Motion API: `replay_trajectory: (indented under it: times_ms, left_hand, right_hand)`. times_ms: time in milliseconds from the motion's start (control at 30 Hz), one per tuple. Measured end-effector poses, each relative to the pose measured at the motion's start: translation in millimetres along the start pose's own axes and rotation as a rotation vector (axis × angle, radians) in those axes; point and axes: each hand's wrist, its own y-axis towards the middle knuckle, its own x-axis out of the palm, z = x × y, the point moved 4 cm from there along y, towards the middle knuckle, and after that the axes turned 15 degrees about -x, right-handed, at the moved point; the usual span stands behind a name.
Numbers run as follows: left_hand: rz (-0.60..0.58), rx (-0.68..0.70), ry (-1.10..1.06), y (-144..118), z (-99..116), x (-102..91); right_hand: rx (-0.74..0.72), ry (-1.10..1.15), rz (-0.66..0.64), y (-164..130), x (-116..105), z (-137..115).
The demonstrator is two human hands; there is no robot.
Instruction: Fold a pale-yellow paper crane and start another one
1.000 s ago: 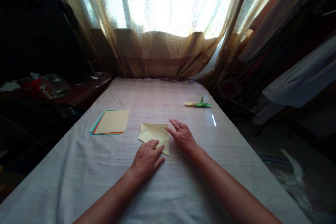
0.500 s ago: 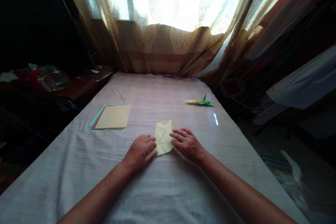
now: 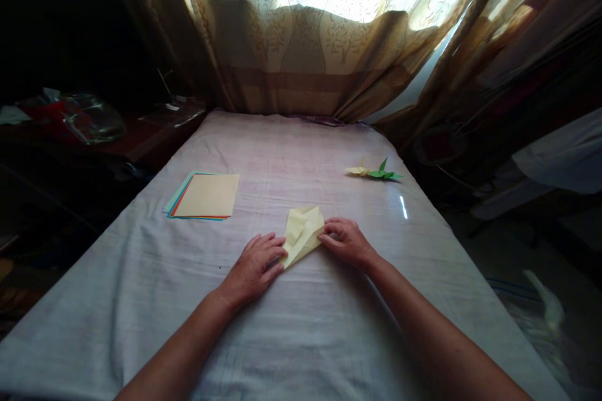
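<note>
The left hand [image 3: 254,266] lies flat on the bed [image 3: 301,338], fingers spread, their tips on the near corner of the folded paper [image 3: 303,235]. At 3 o'clock of the paper, the right hand [image 3: 348,243] has its grip closed on the paper's right edge. The paper lies mid-bed, partly lifted. At 10 o'clock lies a stack of sheets [image 3: 207,196]. At 1 o'clock sit two paper cranes [image 3: 374,171]. Farthest, curtains [image 3: 320,31] hang. A glass bowl [image 3: 91,119] stands far left, contents unclear.
</note>
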Motion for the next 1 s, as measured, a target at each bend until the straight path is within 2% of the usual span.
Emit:
replay_trajectory:
  times_ms: [133,300,533,1000]
  left_hand:
    - [-0.036,-0.015,-0.001,-2.1,-0.9,-1.5]
    - [-0.032,-0.012,-0.011,-2.7,-2.0,0.6]
    - [0.039,-0.053,-0.031,-1.9,-1.2,3.6]
    - [0.144,-0.004,0.032,-6.9,7.5,3.6]
  right_hand:
    - [0.071,-0.072,0.061,1.3,7.9,-3.3]
    - [-0.001,-0.196,0.157,4.4,9.3,-12.6]
    - [0.028,-0.195,0.107,11.1,16.0,-8.7]
    - [0.08,-0.178,0.16,6.2,20.4,-6.6]
